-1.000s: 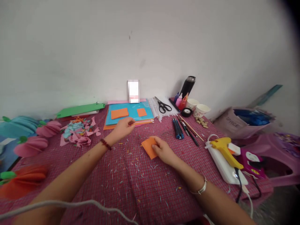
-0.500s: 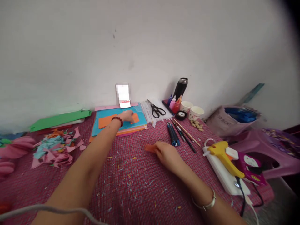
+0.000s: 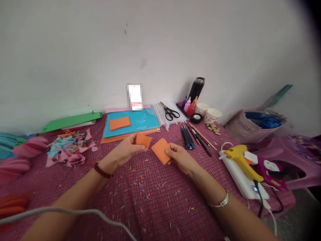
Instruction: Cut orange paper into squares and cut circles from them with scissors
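My left hand (image 3: 124, 152) pinches a small orange paper piece (image 3: 143, 140) just above the red checked cloth (image 3: 150, 197). A few centimetres to its right, my right hand (image 3: 180, 158) holds a thin stack of orange paper squares (image 3: 160, 149) by its lower right corner. The two orange pieces are close but apart. Behind them lies a blue sheet (image 3: 142, 120) on a pile of coloured paper, with one more orange rectangle (image 3: 119, 123) resting on it.
Black scissors (image 3: 170, 113), pens (image 3: 187, 137), tape, paint bottles (image 3: 189, 106), two paper cups (image 3: 212, 115) and a black flask (image 3: 197, 88) stand at the back right. A yellow glue gun (image 3: 240, 160) lies on a white block at right. Paper scraps (image 3: 69, 147) and pink paper shapes sit left.
My left hand has come back from the blue sheet carrying the smaller orange piece, which is gone from the sheet. My right hand lifted its orange stack slightly.
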`<state>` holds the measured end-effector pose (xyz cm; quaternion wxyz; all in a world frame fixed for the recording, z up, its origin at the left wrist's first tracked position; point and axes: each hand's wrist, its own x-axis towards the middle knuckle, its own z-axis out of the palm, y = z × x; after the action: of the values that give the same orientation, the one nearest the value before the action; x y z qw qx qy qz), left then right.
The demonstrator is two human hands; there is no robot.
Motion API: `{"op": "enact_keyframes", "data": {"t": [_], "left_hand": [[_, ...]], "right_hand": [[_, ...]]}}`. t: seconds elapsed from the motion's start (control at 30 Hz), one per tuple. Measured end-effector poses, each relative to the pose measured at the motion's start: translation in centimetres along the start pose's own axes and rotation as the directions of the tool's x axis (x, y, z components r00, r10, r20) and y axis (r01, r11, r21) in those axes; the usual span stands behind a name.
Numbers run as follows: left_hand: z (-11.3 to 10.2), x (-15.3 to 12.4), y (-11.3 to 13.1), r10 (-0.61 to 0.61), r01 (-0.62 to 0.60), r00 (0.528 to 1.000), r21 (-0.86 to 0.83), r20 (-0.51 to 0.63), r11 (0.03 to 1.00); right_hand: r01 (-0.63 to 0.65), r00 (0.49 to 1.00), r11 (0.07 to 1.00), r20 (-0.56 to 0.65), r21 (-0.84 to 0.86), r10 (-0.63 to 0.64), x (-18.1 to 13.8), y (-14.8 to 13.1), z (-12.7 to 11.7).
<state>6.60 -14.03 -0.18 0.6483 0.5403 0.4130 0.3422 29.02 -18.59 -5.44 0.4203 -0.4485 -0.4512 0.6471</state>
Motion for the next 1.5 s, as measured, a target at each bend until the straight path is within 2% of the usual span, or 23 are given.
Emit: {"op": "enact_keyframes", "data": {"t": [0.17,0.27,0.4,0.57,0.77,0.9,1.07,1.2,1.27,1.33,1.43,1.5], "left_hand": [[1.1,-4.0,-1.4,-0.068,0.069,0.998,-0.251,0.012,0.965],[1.5,-5.4,-2.2,-0.121,0.097,0.992,-0.356,-0.047,0.93],[1.7,-6.3,-3.0,-0.189,0.149,0.975,-0.289,-0.117,0.946],[1.8,-6.3,-4.0,-0.155,0.124,0.974,-0.185,-0.163,0.975],[2.2,-5.9,-5.2,-0.112,0.097,0.982,-0.1,-0.153,0.99],[2.6,-5.7,-6.1,-0.11,0.106,0.989,-0.046,-0.1,0.993],[3.3,-5.3,-7.3,-0.116,0.111,0.993,-0.156,-0.02,0.981],[4.1,-5.3,-7.5,-0.093,0.087,0.996,-0.259,-0.01,0.962],[4.3,-5.6,-7.4,-0.071,0.067,0.997,-0.161,-0.021,0.985],[4.2,-6.0,-7.1,-0.036,0.041,0.997,0.071,-0.068,0.997],[2.9,-5.9,-6.2,0.11,-0.038,0.981,0.403,-0.158,0.914],[0.9,-5.2,-5.2,0.246,-0.109,0.955,0.569,-0.168,0.815]], "right_hand": [[0.057,0.998,0.998,0.023,0.003,-0.057,-0.5,-0.2,0.7],[0.096,0.995,0.995,0.025,-0.036,-0.095,-1.0,-0.5,1.1],[0.119,0.993,0.987,0.019,-0.104,-0.117,-1.5,-0.8,1.4],[0.184,0.983,0.952,0.034,-0.245,-0.181,-1.7,-1.0,1.4],[0.233,0.966,0.853,0.012,-0.466,-0.257,-1.7,-0.7,1.7],[0.251,0.965,0.792,0.075,-0.557,-0.253,-2.1,-0.5,2.1],[0.322,0.946,0.651,0.2,-0.687,-0.257,-2.9,-0.1,2.9],[0.323,0.942,0.534,0.214,-0.781,-0.258,-3.2,0.4,3.6],[0.32,0.939,0.454,0.213,-0.831,-0.271,-3.2,0.4,3.6],[0.335,0.925,0.37,0.228,-0.867,-0.303,-3.1,0.3,3.5],[0.347,0.899,0.212,0.26,-0.913,-0.353,-2.8,0.2,3.0],[0.342,0.895,0.1,0.291,-0.934,-0.337,-2.4,0.4,2.8]]}}
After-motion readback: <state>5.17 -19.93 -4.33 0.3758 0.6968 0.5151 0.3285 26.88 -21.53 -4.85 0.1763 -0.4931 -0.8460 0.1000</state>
